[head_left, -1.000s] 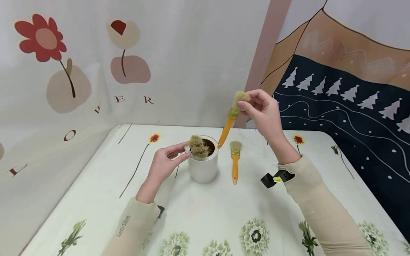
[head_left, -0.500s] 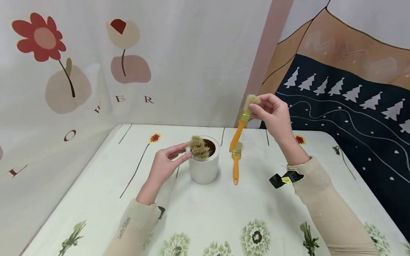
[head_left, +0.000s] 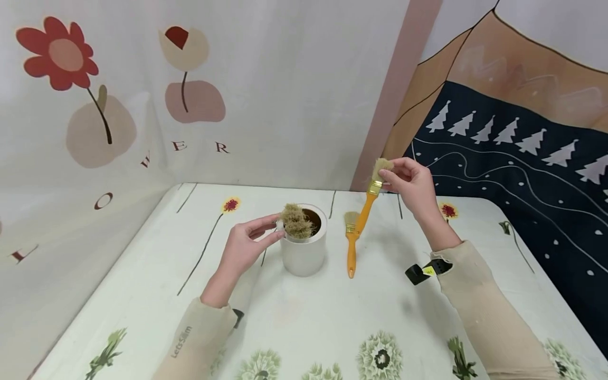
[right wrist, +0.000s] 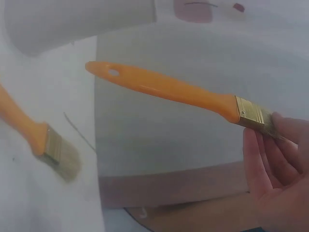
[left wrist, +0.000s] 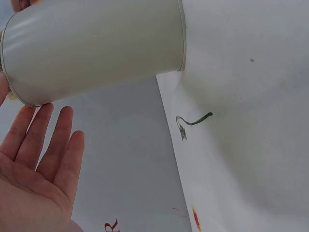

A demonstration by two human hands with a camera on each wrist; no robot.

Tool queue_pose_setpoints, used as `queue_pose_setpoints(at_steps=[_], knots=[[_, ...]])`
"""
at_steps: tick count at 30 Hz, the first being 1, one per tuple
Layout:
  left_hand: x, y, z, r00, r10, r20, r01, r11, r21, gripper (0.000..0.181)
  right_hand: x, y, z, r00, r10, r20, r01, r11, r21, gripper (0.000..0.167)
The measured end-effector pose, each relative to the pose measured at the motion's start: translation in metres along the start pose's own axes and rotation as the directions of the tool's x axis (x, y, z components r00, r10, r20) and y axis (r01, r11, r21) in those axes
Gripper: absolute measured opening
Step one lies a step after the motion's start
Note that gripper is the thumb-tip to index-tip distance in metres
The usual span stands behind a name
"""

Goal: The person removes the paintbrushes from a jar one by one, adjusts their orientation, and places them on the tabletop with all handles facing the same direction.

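Note:
A white cylindrical container stands upright on the table, with a tuft of tan bristles showing at its mouth. My left hand holds its rim from the left between thumb and fingertips; the left wrist view shows the fingers nearly straight. To the right, my right hand pinches a paintbrush by its bristles, orange handle pointing down. A second orange-handled paintbrush lies on the table, bristles away from me. In the head view the held handle overlaps it; whether they touch, I cannot tell.
The white table has a printed floral cover. Behind it hangs a pale curtain with flower prints, and a dark fabric with white trees hangs at the right.
My right hand has carried the paintbrush rightward and then down, from beside the container to the paintbrush on the table. My left hand stays at the container's rim.

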State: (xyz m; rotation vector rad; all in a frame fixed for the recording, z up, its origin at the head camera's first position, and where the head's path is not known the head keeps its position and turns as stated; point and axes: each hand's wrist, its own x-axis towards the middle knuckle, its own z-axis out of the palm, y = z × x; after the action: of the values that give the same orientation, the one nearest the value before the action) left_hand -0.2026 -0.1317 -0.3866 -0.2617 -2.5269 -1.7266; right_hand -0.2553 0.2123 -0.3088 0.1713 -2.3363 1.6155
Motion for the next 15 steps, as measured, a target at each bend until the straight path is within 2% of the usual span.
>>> queue_pose_setpoints(at_steps=[6,15], knots=[[-0.001,-0.003,0.001,1.0,0.009,0.0,-0.009,1.0,0.011,0.042,0.001,0.016,-0.001,0.998,0.059,0.017,-0.059,0.998,-0.006,0.036],[0.0,0.0,-0.001,1.0,0.012,-0.005,-0.012,1.0,0.016,0.041,0.004,0.036,0.0,0.992,0.121,0.026,-0.12,0.992,-0.035,0.041]])
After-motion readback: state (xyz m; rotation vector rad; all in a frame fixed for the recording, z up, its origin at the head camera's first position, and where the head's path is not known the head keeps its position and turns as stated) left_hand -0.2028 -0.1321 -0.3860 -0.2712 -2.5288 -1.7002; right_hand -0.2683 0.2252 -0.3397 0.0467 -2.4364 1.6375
